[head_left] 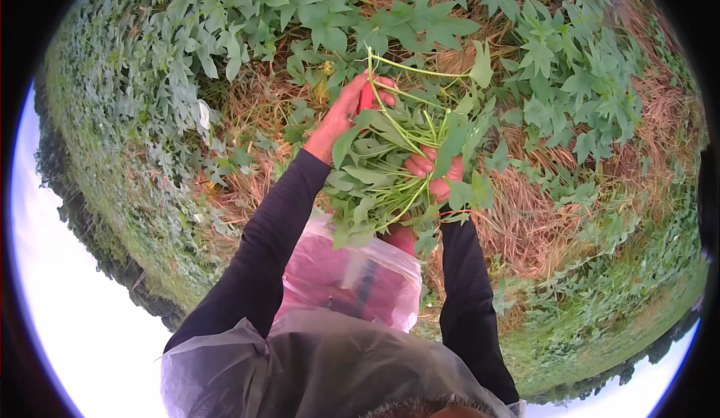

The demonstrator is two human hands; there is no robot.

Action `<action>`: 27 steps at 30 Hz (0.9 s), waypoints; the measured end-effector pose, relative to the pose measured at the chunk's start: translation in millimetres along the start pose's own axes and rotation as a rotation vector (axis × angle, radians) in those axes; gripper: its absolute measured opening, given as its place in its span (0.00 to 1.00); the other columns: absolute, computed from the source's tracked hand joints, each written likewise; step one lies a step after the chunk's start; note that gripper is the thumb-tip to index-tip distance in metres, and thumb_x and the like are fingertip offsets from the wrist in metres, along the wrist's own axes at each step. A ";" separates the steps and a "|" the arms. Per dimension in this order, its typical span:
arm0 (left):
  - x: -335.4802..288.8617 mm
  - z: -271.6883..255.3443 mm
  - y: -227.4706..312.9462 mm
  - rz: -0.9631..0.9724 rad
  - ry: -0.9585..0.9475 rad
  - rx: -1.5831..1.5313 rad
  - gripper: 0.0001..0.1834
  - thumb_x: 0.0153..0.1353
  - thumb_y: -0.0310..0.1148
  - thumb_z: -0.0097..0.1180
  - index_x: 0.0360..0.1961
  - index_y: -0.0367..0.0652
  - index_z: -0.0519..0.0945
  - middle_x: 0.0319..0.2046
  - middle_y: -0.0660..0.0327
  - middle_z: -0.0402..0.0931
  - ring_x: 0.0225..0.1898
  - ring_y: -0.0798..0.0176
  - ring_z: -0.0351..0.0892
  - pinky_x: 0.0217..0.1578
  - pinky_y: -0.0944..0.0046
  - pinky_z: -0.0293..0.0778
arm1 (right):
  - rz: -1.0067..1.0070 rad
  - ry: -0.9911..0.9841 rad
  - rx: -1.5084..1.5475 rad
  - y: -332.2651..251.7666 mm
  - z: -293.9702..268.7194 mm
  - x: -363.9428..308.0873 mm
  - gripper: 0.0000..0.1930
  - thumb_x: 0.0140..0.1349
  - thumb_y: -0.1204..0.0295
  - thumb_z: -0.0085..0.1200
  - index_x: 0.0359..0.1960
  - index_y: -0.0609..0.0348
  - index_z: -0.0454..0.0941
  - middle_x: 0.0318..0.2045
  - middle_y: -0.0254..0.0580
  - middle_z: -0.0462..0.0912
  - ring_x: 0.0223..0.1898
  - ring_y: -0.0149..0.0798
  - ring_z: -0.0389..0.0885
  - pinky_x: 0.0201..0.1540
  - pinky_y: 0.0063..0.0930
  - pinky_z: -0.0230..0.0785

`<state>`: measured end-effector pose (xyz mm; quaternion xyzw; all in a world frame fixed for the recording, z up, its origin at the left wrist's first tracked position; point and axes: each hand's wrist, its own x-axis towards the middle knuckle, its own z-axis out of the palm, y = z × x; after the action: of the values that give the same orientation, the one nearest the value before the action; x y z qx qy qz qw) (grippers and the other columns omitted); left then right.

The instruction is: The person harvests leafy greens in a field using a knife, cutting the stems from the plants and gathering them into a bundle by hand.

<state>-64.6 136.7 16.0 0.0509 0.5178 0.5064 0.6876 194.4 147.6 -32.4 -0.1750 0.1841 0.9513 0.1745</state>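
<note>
Currently, the right hand (442, 176) has its grip closed around the stems of a leafy green bunch (373, 176). The bunch is positioned in front of the body, between both hands. The left hand (345, 112), at the far left of the bunch, has its grip curled around a partly hidden red item (366, 97). Dry straw (519, 230) and green vines (326, 22) cover the surrounding ground.

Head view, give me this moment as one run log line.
left hand: holds red item | right hand: grips leafy green bunch | around: straw, leafy vines
</note>
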 end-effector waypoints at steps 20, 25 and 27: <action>-97.3 26.4 44.3 0.253 0.488 0.686 0.14 0.70 0.43 0.55 0.37 0.42 0.79 0.21 0.64 0.77 0.14 0.80 0.61 0.16 0.75 0.58 | -0.650 0.920 -0.970 -2.2 12.5 -73.7 0.13 0.57 0.67 0.63 0.39 0.63 0.82 0.32 0.37 0.84 0.33 0.32 0.82 0.39 0.28 0.73; -72.7 68.6 -36.1 0.044 0.287 0.494 0.13 0.69 0.42 0.55 0.37 0.43 0.77 0.20 0.66 0.76 0.13 0.79 0.62 0.15 0.75 0.60 | -0.487 0.910 -1.290 54.6 0.0 -10.1 0.24 0.53 0.58 0.68 0.44 0.66 0.83 0.39 0.38 0.86 0.41 0.33 0.82 0.50 0.30 0.72; -68.7 62.2 -48.5 0.053 0.337 0.457 0.14 0.67 0.42 0.54 0.32 0.43 0.76 0.19 0.67 0.74 0.14 0.78 0.64 0.16 0.74 0.61 | -0.449 0.836 -1.163 70.2 6.3 3.4 0.21 0.56 0.61 0.68 0.44 0.66 0.83 0.39 0.36 0.85 0.41 0.31 0.80 0.49 0.27 0.71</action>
<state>17.5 90.1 61.0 0.1333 0.7239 0.3957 0.5493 161.8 90.0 -7.9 -0.6191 -0.3375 0.6909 0.1593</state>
